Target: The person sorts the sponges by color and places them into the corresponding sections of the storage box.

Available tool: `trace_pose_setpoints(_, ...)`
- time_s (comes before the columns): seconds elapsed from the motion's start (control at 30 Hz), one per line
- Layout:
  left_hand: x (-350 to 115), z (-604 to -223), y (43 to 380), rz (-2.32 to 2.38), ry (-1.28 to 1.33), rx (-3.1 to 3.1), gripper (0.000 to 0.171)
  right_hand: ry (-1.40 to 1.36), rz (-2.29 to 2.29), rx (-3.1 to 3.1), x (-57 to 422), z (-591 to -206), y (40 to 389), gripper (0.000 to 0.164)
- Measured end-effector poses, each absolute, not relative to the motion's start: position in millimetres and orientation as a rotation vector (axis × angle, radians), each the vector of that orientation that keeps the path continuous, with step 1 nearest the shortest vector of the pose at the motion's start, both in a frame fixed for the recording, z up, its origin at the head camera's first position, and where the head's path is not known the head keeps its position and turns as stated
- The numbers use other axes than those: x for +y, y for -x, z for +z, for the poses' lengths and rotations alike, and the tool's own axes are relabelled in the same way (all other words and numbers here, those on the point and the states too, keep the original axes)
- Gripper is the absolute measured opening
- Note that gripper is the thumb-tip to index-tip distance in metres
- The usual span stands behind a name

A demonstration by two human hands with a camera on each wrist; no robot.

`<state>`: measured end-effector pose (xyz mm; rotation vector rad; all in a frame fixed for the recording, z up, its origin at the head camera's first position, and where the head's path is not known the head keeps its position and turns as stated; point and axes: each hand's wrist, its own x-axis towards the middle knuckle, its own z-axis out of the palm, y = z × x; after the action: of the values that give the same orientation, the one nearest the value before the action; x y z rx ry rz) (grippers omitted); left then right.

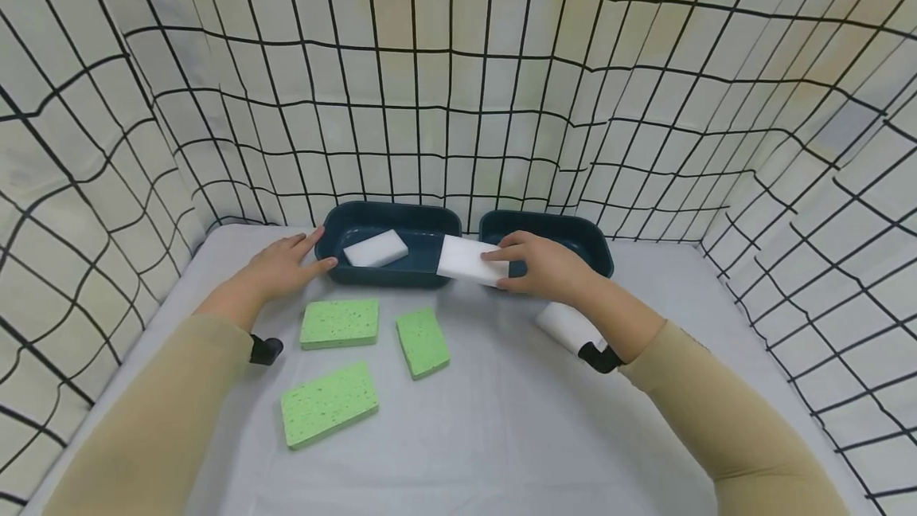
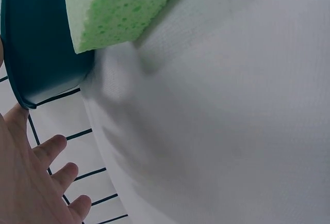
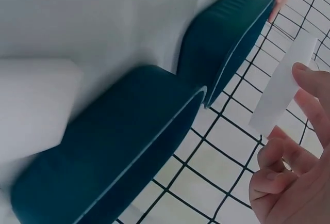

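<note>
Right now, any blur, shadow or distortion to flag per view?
Head: soft shadows on the white cloth; net lines bend, lens or sag unclear. Left wrist: soft grey shadows beside the green sponge, pores fairly distinct. Right wrist: white block at left edge looks blurred, right hand crisper.

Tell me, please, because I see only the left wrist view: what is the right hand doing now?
Observer: The right hand pinches a white sponge.
Operator: Thank you. And what lies inside the teal bin by the left hand?
Observer: Another white sponge lies in it.
Operator: In my view there is one green sponge. How many do you see on the white cloth?
Observer: In the head view, I count three of them.
</note>
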<state>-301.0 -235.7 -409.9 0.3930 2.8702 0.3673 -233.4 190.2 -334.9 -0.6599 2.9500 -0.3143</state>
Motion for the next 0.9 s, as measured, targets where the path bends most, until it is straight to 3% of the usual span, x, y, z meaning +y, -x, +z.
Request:
trace_pose_setpoints(0.53,-239,-415,302,0.383,-0.373,2.878,0.094,0.734,-0.215,2.828,128,-338,302,0.046)
trace_pose_setpoints(0.9,-237,-415,301,0.412,-0.341,2.871,0.095,0.734,-0.061,2.761,94,-348,328,0.045)
